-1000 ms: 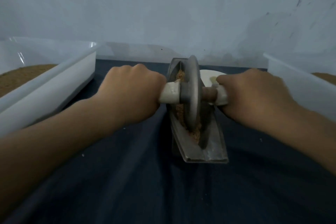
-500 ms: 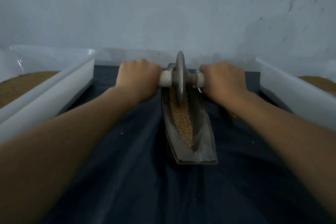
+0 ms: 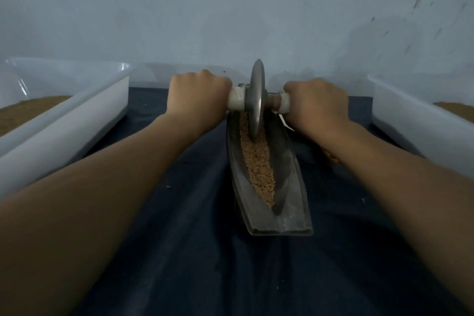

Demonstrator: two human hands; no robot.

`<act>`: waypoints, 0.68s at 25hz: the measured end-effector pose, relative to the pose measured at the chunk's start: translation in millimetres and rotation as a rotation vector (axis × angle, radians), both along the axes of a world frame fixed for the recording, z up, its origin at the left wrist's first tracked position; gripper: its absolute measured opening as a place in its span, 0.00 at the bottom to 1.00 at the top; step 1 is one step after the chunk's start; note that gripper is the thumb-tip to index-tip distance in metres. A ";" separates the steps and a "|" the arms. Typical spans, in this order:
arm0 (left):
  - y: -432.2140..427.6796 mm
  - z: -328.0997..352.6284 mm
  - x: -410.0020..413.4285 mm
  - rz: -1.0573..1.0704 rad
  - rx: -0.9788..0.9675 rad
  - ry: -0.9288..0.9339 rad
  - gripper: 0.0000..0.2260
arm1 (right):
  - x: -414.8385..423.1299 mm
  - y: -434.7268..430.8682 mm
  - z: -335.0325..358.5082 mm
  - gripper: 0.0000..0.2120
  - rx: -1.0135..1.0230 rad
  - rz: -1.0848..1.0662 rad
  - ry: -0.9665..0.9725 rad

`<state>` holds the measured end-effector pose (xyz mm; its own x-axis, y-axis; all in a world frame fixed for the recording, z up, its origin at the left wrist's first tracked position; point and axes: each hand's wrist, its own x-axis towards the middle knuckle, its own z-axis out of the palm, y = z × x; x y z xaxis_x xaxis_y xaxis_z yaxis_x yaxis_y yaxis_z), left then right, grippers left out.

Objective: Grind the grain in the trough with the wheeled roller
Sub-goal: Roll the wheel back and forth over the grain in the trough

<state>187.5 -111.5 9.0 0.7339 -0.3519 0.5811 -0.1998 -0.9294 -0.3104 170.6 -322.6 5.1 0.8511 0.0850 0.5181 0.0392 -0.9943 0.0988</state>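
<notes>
1. Two big white plastic containers of brown meal, a left tub (image 3: pixel 77 120) and a right tub (image 3: pixel 410 120), flank the work on a dark blue cloth (image 3: pixel 192 238). The forearms pass near them, so a wide elbow swing could jolt one.
2. Between the forearms a long grey metal boat-shaped trough (image 3: pixel 295 187) lies lengthwise on the cloth. Nothing visibly pins it, so an uneven shove could slide or rock it.
3. At the trough's far end the grey metal disc roller (image 3: pixel 257 100) stands upright with its rim in the grain. The left hand (image 3: pixel 198 96) is closed in a fist round one white-wrapped handle, and the right hand (image 3: pixel 316 102) grips the other the same way. Pushing further could run the disc off the end. Leaning harder on one handle would tilt it up the trough wall.
4. Coarse tan grain (image 3: pixel 259 167) fills the channel in a strip from the disc down to the near end. It looks only partly ground. A hasty pull back could plough it over the low near lip onto the cloth, where a few specks already lie.
</notes>
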 end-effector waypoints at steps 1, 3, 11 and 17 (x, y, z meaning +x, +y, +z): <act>-1.5 1.8 3.1 0.003 -0.006 0.005 0.02 | 4.9 0.8 2.3 0.06 0.005 -0.007 0.015; 2.8 -0.9 -8.0 -0.026 0.013 -0.033 0.01 | -9.6 -2.5 -0.5 0.04 -0.017 0.009 0.038; 33.4 -8.8 -72.7 -0.125 0.095 -0.050 0.16 | -81.8 -21.2 -5.4 0.10 -0.174 0.113 -0.069; 4.4 -12.6 -3.1 -0.008 -0.030 -0.066 0.04 | -3.0 2.1 -0.1 0.03 -0.066 0.001 -0.043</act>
